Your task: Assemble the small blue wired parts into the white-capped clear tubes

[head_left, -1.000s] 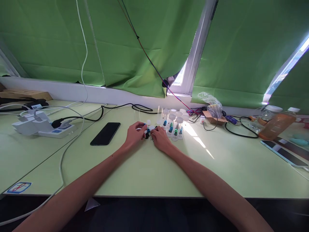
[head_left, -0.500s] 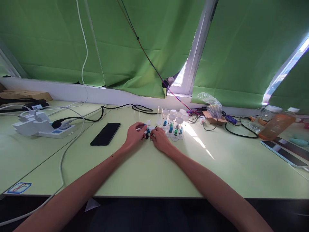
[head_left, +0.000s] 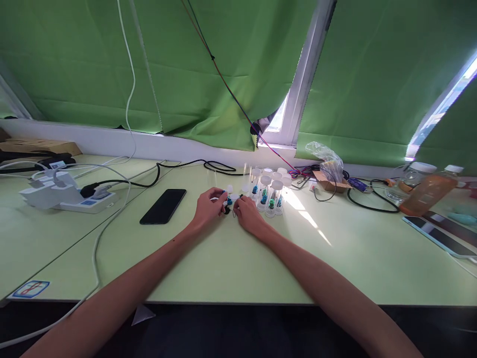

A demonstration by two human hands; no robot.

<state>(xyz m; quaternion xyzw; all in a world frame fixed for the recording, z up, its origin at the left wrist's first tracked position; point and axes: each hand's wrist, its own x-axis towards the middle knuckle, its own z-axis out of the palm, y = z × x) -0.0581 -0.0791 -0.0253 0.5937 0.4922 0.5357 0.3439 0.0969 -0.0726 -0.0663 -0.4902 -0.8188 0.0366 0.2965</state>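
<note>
Blinds point(head_left: 231, 94) of creased green fabric hang over a smooth table point(head_left: 208, 268): white plastic power strip point(head_left: 89, 204), flat black phone point(head_left: 163, 207), curled left hand point(head_left: 207, 206), small blue-and-black parts point(head_left: 229, 202), bunched right hand point(head_left: 247, 212); whether either grips them, I cannot tell. Beyond: clear cylindrical tubes point(head_left: 271, 200), orange bottle point(head_left: 428, 195).

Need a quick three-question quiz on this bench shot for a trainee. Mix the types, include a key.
1. Multiple choice: what colour are the caps on the group of upright clear tubes?
A) black
B) white
C) red

2. True or false: the white power strip lies to the right of the right hand.

3. Short answer: which of the person's hands is nearer to that group of capped tubes?

Key:
1. B, white.
2. False; it lies well to the left of the left hand.
3. The right hand.
</note>
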